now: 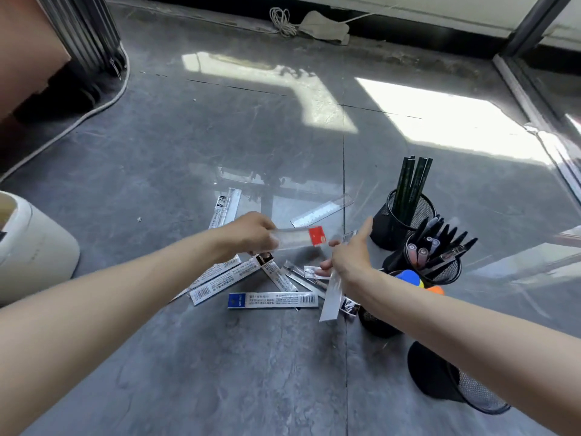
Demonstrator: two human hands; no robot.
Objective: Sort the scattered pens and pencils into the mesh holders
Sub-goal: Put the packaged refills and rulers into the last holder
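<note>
Both hands hold clear packets above the floor [220, 357] pile.
Grip: left hand [251, 234] pinches a red-labelled ruler packet [298, 239]; right hand [352, 256] fingers curl round a clear sleeve [333, 294]. Dark pencils [412, 184] stand in the far mesh holder [418, 212], pens [440, 240] in the next holder [446, 272], right of the loose packets [273, 300]; a tipped holder [456, 379] lies nearest.

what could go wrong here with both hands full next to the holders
The right hand holds a long clear packet near the pen holder, which it could knock over. The left hand pinches the red-labelled ruler by one end, so it may slip. The nearest holder lies on its side and might roll.
</note>
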